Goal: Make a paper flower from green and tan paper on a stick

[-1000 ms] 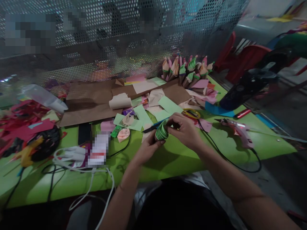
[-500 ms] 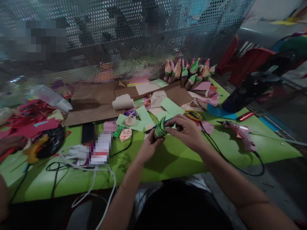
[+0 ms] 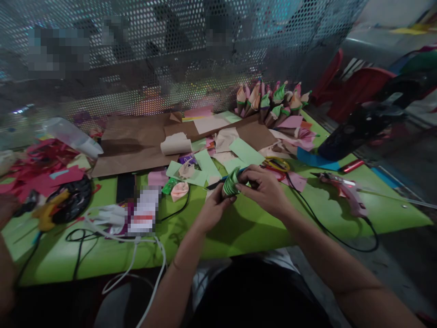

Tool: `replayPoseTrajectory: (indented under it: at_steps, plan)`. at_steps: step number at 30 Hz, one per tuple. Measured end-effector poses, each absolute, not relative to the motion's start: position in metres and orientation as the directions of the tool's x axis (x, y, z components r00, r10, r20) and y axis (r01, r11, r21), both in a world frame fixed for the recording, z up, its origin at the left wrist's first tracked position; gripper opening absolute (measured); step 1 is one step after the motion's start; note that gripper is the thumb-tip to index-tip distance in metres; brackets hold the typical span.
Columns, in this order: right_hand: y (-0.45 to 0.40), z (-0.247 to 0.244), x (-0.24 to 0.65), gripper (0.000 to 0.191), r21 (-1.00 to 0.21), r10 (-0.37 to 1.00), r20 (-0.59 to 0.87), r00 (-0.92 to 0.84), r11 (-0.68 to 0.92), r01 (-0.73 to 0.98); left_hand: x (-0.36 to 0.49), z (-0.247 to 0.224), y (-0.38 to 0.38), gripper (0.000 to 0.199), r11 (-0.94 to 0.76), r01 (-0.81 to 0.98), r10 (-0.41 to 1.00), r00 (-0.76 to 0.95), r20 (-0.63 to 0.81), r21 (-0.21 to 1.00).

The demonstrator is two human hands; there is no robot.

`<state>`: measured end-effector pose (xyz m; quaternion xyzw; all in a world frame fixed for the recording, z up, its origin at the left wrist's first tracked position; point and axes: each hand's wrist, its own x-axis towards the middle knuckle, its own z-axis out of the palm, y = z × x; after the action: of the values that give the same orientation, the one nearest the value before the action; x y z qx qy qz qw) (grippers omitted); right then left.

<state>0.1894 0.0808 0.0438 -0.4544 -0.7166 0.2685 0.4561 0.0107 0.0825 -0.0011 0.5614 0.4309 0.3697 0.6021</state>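
Observation:
My left hand (image 3: 218, 205) is closed around the lower end of a green paper ice cream cone (image 3: 231, 182), whose pleated paper swirl stands up tilted to the right. My right hand (image 3: 262, 187) has its thumb and fingertips pinched at the right edge of that swirl; the exact spot they grip is partly hidden. Just behind lies a thin dark blue tool (image 3: 215, 184) on the table, half covered by the hands. Strips of light green paper (image 3: 246, 151) and a peach folded paper piece (image 3: 180, 191) are close by.
Several paper cones (image 3: 278, 98) stand grouped at the back right. A pink glue gun (image 3: 350, 196) with a cord lies right, near yellow-handled scissors (image 3: 278, 164). A dark bottle-like object (image 3: 344, 130) rises beyond. White cables (image 3: 160, 255) hang off the front edge. Another person's hand (image 3: 7, 207) is far left.
The green swirl has tipped further right between my hands and its pleats look more spread. The other person's hand at the far left has shifted, with a dark object beside it.

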Motion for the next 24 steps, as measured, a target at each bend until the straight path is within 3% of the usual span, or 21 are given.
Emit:
replayPoseTrajectory:
  at_steps: [5, 11, 18, 24]
  plan:
    - [0.082, 0.045, 0.191, 0.010, -0.817, 0.897, 0.412, -0.160, 0.441, 0.372, 0.011, 0.001, 0.082, 0.046, 0.117, 0.017, 0.933, 0.341, -0.116, 0.993]
    - [0.082, 0.045, 0.197, 0.012, -0.843, 0.909, 0.399, -0.121, 0.415, 0.342, 0.012, 0.002, 0.081, 0.044, 0.073, 0.121, 0.947, 0.303, -0.107, 0.990]
    - [0.085, 0.035, 0.193, 0.020, -0.829, 0.916, 0.369, -0.156, 0.400, 0.391, 0.012, -0.001, 0.082, 0.040, -0.128, 0.251, 0.937, 0.348, 0.034, 0.959]
    - [0.080, 0.045, 0.200, 0.006, -0.702, 0.839, 0.540, -0.064, 0.491, 0.515, 0.010, -0.001, 0.080, 0.038, -0.163, 0.340, 0.940, 0.339, 0.041, 0.926]
